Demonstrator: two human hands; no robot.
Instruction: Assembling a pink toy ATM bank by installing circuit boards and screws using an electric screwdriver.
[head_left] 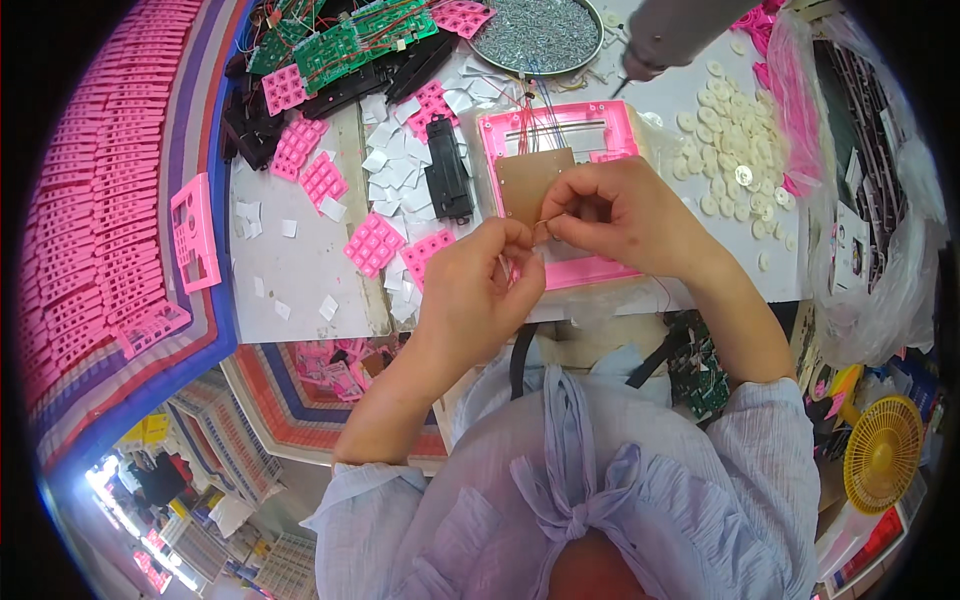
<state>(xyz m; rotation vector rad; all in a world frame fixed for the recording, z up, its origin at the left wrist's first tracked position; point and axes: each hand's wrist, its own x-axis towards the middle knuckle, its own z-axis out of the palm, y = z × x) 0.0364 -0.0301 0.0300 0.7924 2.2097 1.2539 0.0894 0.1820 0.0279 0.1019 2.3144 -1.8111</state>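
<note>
Over a pink plastic casing [590,272] both of my hands meet, fingertips almost touching. My right hand [630,215] pinches a thin wire [542,222] between thumb and forefinger. My left hand [480,285] is closed too, its thumb and forefinger at the same wire. Inside the casing lies a brown board [530,182], partly covered by my hands. Red and dark wires [528,112] run out past the casing's far edge. Just left of the casing rests a black plastic holder [447,170].
A grey power screwdriver [660,45] hangs above right, beside a round tray of screws [535,65]. White discs [735,150], pink keypads [374,245], paper squares [392,165] and green circuit boards [350,45] lie around. Pink casings [110,180] are stacked left; a yellow fan [882,455] stands right.
</note>
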